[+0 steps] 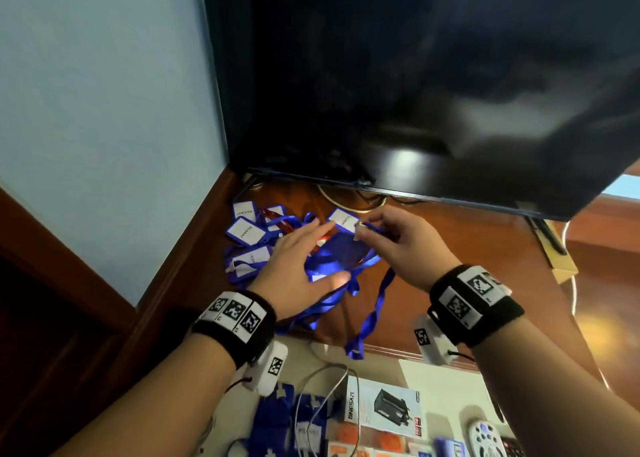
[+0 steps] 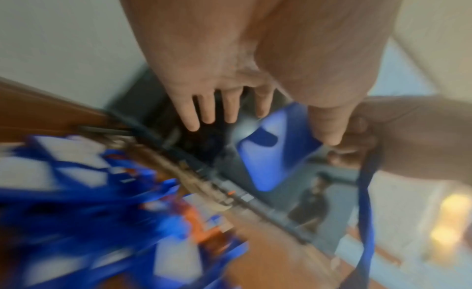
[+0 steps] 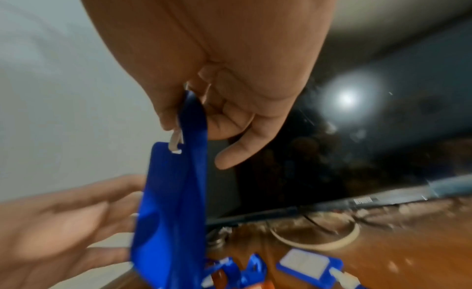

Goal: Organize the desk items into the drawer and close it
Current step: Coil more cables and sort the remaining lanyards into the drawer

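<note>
One blue badge tag [image 1: 343, 220] is held up above the wooden desk [image 1: 450, 249], in front of the dark screen [image 1: 415, 76]. The white clip and blue strap at its top end are pinched by the curled fingers of the right hand [image 1: 398, 245]. In the right wrist view the tag hangs down from those fingers, so its long side runs up and down, with the strap beside it.

The left hand [image 1: 298, 266] is spread flat with straight fingers, and nothing is gripped by it. Its fingertips [image 1: 323, 228] are just beside the tag, on the tag's left; whether it is touched cannot be told. The pile of badges [image 1: 252, 245] lies under and left of this hand, near the blue wall [image 1: 104, 110].

The tags are flat, hard and shiny, with white paper cards. The straps [image 1: 374, 304] are soft, thin ribbons, tangled together, and one hangs over the desk edge. The open drawer [image 1: 446, 387] is seen below, nearer the body, with a white box [image 1: 384, 408] inside. The tag probably has to be carried down and back to it.
</note>
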`<control>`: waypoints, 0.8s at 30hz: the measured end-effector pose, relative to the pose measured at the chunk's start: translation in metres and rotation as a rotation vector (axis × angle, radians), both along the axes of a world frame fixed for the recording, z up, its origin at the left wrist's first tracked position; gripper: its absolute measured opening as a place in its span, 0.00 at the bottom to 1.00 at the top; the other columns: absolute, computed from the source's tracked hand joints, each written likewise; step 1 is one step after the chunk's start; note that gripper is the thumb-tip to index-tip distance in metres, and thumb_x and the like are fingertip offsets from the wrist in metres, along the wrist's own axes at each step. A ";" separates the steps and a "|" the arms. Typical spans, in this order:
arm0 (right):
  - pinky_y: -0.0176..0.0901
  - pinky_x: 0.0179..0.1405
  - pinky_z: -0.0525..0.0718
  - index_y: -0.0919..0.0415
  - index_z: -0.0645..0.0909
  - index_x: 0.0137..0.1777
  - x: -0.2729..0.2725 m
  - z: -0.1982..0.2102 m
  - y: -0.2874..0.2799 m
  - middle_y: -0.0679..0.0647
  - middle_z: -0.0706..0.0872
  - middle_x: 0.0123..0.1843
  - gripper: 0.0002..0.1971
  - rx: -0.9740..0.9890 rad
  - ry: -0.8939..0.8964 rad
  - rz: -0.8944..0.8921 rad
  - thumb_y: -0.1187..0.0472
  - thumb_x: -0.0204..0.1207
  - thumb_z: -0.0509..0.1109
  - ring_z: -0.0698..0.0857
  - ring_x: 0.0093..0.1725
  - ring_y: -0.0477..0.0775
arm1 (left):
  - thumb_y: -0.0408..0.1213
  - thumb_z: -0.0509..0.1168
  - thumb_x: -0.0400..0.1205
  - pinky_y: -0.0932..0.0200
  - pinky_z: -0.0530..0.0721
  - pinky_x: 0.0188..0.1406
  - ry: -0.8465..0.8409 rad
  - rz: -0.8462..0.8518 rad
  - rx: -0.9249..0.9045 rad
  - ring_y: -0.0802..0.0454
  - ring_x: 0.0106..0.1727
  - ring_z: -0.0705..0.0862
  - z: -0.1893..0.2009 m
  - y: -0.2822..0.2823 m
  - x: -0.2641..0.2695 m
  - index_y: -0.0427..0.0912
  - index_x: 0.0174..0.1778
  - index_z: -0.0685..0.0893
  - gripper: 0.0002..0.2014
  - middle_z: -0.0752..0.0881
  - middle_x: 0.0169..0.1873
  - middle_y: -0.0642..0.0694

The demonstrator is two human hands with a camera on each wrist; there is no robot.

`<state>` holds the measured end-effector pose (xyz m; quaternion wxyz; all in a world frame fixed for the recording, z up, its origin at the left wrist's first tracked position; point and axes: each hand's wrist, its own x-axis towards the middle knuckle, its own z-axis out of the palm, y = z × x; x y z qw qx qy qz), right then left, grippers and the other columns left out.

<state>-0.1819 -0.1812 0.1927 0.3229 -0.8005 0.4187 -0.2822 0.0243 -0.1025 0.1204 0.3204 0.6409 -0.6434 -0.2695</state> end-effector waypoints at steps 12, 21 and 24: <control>0.28 0.33 0.77 0.52 0.89 0.42 -0.040 0.058 0.009 0.39 0.87 0.31 0.07 -0.043 -0.059 -0.014 0.51 0.79 0.77 0.82 0.31 0.37 | 0.41 0.70 0.88 0.40 0.90 0.62 0.416 0.001 0.031 0.53 0.52 0.94 0.072 0.009 0.004 0.50 0.58 0.88 0.05 0.95 0.49 0.51; 0.25 0.27 0.69 0.65 0.87 0.48 -0.055 0.032 0.022 0.38 0.78 0.25 0.09 0.064 -0.246 -0.056 0.59 0.84 0.72 0.72 0.25 0.37 | 0.40 0.78 0.82 0.45 0.92 0.56 0.398 0.163 -0.175 0.54 0.50 0.94 0.111 0.028 0.052 0.59 0.56 0.88 0.11 0.95 0.50 0.56; 0.23 0.29 0.70 0.64 0.88 0.48 -0.049 0.025 0.026 0.35 0.78 0.24 0.08 0.062 -0.297 -0.066 0.62 0.86 0.70 0.74 0.25 0.36 | 0.41 0.79 0.79 0.41 0.92 0.57 0.413 0.171 -0.188 0.50 0.50 0.95 0.125 0.033 0.058 0.59 0.57 0.91 0.12 0.95 0.50 0.53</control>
